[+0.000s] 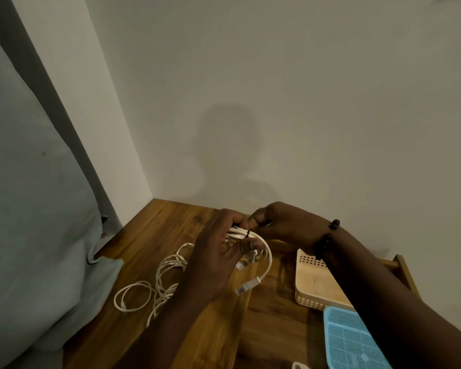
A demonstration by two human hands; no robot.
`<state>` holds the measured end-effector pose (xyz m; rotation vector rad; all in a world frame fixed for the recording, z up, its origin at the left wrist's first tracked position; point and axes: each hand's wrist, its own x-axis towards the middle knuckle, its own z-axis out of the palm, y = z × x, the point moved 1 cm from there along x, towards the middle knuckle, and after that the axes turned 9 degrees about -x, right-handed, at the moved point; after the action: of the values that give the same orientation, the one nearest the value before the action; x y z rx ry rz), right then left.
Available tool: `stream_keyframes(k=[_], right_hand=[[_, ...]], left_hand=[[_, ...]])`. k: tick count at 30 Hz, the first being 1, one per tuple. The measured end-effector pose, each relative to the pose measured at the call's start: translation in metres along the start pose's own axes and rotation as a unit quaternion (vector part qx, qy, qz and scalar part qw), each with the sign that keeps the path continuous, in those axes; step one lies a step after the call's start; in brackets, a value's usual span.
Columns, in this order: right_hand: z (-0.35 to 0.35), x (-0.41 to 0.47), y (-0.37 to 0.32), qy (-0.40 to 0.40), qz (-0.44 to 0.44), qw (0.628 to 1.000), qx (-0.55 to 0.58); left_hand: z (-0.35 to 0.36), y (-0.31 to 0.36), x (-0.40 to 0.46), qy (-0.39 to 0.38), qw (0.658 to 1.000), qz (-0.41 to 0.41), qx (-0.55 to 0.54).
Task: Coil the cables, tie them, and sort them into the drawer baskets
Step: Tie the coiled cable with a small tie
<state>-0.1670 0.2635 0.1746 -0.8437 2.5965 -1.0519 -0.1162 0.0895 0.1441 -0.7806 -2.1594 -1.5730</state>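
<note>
Head view: you hold one cable clear of the wooden surface [213,323] to tie it.
Left hand [213,259]: your grip is curled round the coiled white network cable [266,258], keeping its loops stacked.
Right hand [282,226]: fingertips pinch the thin black tie [247,233] banding the coil's top, likely to tighten it.
Loose white cables [155,286]: on the surface, untied.
Cream perforated basket [312,286]: near, awaiting the bundle.
Blue mesh basket [349,342]: just beside it.
</note>
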Motion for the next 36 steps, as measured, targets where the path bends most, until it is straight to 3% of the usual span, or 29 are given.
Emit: stream_keyframes(k=[3, 5, 7, 9, 10, 12, 15, 20, 26, 31, 36], right_hand=[[0.003, -0.002, 0.008, -0.050, 0.019, 0.997, 0.060], [0.002, -0.003, 0.007, -0.024, 0.026, 0.999, 0.031], [0.002, -0.009, 0.002, 0.137, 0.057, 0.989, -0.026], [0.010, -0.026, -0.013, 0.353, 0.080, 0.932, -0.013], [0.019, -0.035, -0.022, 0.399, 0.069, 0.914, 0.027], [0.047, -0.048, -0.041, 0.370, 0.057, 0.924, 0.075], [0.093, -0.046, -0.045, 0.333, 0.127, 0.934, -0.042], [0.125, -0.028, -0.043, 0.435, 0.220, 0.862, -0.138], [0.130, -0.027, -0.047, 0.521, 0.195, 0.806, -0.204], [0.137, -0.023, -0.048, 0.525, 0.147, 0.805, -0.235], [0.141, -0.010, -0.040, 0.504, 0.175, 0.818, -0.217]], left_hand=[[0.003, -0.004, 0.000, -0.016, 1.000, 0.001, 0.005], [0.005, -0.004, 0.000, -0.011, 1.000, -0.020, 0.008], [0.005, -0.001, 0.002, 0.018, 0.997, -0.071, -0.003], [0.004, -0.001, 0.005, 0.068, 0.988, -0.139, -0.024], [0.003, -0.002, 0.008, 0.090, 0.979, -0.180, -0.044], [0.001, -0.007, 0.011, 0.112, 0.952, -0.266, -0.099], [0.002, -0.012, 0.012, 0.122, 0.927, -0.328, -0.135], [0.009, -0.007, 0.010, 0.152, 0.925, -0.326, -0.126], [0.012, -0.001, 0.007, 0.177, 0.933, -0.301, -0.091], [0.005, -0.003, 0.006, 0.196, 0.921, -0.325, -0.080], [0.010, 0.003, 0.002, 0.187, 0.915, -0.336, -0.125]])
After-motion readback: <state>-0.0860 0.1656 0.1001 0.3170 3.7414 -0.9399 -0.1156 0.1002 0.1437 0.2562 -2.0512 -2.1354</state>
